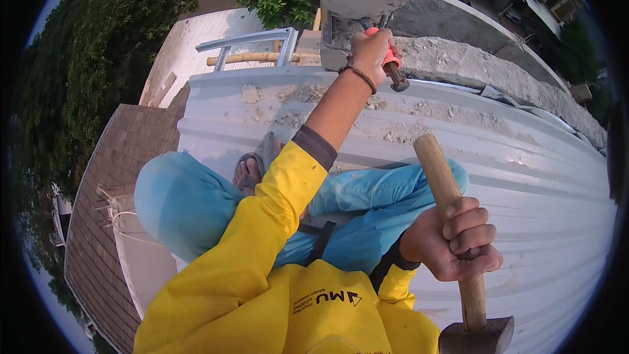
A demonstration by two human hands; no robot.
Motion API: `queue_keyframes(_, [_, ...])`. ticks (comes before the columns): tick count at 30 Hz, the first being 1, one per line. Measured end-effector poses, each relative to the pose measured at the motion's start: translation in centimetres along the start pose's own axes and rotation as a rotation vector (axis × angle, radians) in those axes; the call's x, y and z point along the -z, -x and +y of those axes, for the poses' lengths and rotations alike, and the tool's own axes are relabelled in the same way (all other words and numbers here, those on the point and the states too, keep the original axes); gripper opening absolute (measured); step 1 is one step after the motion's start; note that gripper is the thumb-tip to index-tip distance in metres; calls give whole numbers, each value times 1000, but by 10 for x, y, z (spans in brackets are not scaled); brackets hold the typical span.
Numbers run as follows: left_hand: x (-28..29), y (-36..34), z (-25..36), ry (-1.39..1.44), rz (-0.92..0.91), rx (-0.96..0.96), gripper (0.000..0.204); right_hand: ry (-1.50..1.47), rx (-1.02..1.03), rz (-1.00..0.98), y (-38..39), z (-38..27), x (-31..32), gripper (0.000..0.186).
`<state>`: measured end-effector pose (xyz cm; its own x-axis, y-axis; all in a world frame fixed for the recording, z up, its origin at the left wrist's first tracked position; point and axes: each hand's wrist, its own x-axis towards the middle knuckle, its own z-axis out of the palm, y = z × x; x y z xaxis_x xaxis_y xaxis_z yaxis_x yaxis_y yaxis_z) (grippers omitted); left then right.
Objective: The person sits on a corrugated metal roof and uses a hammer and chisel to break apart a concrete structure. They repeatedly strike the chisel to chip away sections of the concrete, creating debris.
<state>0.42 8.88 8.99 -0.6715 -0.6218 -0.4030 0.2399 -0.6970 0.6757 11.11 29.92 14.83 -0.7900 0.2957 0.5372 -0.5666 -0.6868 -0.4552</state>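
outdoors, rubble (407, 128) litters the ribbed roof (540, 187) beneath hammer (473, 305) and chisel (393, 59).

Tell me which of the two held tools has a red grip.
The chisel-like tool in the left hand; the hammer in the right hand has a plain wooden handle.

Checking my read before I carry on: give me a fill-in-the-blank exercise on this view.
The left hand holds a chisel; the right hand holds a ____.
This striking tool's handle is made of ____.
In the picture, its head lies ____ that hand.
The shirt is mainly ____.
Missing words: hammer; wood; below; yellow.
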Motion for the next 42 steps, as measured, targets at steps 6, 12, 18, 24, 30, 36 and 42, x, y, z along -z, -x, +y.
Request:
queue_keyframes(6, [-2,-1,3,-55,6,-35,10,558,-960,-225,96,85,45,31])
queue_keyframes(12, [-3,3,3,7,-21,-8,11,270,-436,-158,43,11,40,31])
queue_keyframes(18, [1,0,3,-30,4,-8,12,-25,25,-140,16,16,-3,36])
queue_keyframes(24, [5,2,1,-68,-62,-33,14,569,-877,-233,108,82,52,26])
queue_keyframes(30, [4,-5,5,-48,-51,6,12,177,-312,-180,25,-6,27,36])
queue_keyframes(36, [9,-9,1,-7,-70,-22,12,225,-139,-167,30,30,-3,34])
queue_keyframes(42, [7,-5,2,-1,-25,26,11,637,-734,-306,97,71,59,23])
